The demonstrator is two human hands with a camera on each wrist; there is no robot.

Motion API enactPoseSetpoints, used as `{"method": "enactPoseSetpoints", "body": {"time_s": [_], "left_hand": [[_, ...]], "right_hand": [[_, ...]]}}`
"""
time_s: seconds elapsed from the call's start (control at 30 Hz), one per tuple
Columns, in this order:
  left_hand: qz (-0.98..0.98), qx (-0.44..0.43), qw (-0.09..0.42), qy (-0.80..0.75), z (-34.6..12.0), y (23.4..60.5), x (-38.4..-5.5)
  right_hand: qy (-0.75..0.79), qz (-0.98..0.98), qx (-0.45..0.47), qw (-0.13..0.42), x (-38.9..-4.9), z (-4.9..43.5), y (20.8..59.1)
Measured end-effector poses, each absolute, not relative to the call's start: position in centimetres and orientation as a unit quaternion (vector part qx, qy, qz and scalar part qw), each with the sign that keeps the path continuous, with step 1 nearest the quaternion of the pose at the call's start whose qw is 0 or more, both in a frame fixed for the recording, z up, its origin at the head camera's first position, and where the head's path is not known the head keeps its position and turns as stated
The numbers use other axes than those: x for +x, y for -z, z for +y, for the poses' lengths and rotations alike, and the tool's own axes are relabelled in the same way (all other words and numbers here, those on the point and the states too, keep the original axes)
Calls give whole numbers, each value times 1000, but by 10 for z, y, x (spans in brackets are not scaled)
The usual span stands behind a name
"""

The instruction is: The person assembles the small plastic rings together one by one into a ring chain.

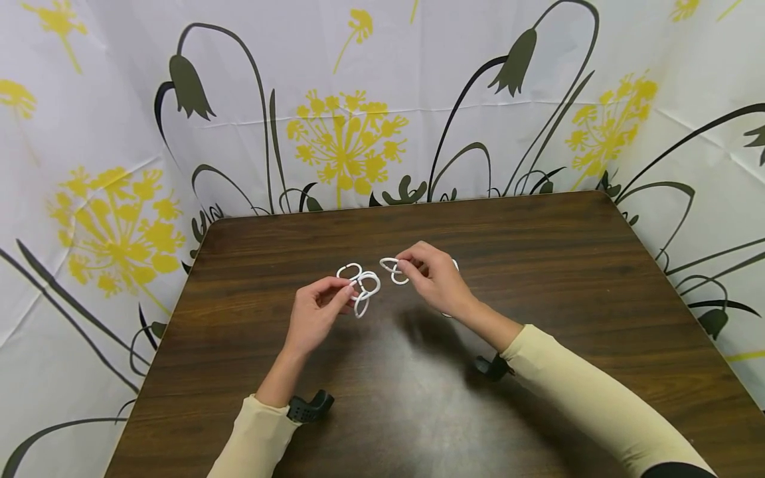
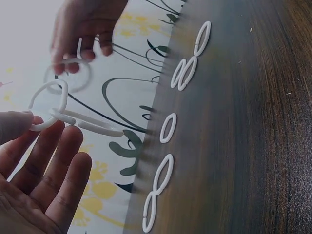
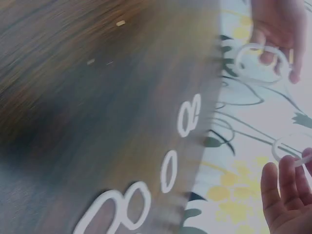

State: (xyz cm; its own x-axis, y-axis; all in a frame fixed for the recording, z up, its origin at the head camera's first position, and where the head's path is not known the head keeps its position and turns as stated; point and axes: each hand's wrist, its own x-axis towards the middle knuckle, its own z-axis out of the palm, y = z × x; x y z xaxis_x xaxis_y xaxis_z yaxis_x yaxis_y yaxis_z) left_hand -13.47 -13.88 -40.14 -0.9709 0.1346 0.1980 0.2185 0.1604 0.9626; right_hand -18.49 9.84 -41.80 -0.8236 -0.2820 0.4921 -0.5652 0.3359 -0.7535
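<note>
White plastic rings, some with a small gap, are in both hands and on the table. My left hand (image 1: pixel 313 315) pinches one ring (image 2: pixel 64 92) between thumb and forefinger, its other fingers loosely extended. Another ring (image 2: pixel 100 128) hangs linked to it. To the right and a little farther off, my right hand (image 1: pixel 439 279) pinches a single ring (image 2: pixel 90 78) between thumb and fingertips. Both held rings are up off the table, with a gap between them. In the right wrist view my right hand (image 3: pixel 287 195) is partly cut off by the frame edge.
Several more white rings lie behind the hands on the dark wood table (image 1: pixel 269 372): a pair (image 2: pixel 163 173), a lone ring (image 2: pixel 174 126) and a group (image 2: pixel 196 66) overlapping in view. A white cloth with yellow flowers (image 1: pixel 343 153) hangs along the table's back and sides.
</note>
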Motion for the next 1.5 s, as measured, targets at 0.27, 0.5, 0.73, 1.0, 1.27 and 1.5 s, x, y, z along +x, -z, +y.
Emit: {"method": "enactPoseSetpoints", "body": {"time_s": [0.27, 0.5, 0.73, 1.0, 1.27, 1.5], "left_hand": [[-765, -126, 42, 631, -140, 415, -141], [-766, -132, 60, 626, -139, 433, -149], [-774, -153, 72, 610, -130, 420, -144], [-780, -166, 84, 597, -123, 398, -134], [-780, -174, 100, 593, -125, 400, -134], [-776, -174, 100, 598, -129, 401, -133]], "right_hand": [[-667, -725, 172, 3, -188, 94, 395], [-704, -691, 115, -117, -189, 90, 392], [-683, -705, 125, -145, -186, 84, 392], [-666, -720, 105, -165, -186, 83, 392], [-648, -738, 103, -161, -185, 82, 397], [-654, -732, 99, -162, -185, 80, 396]]}}
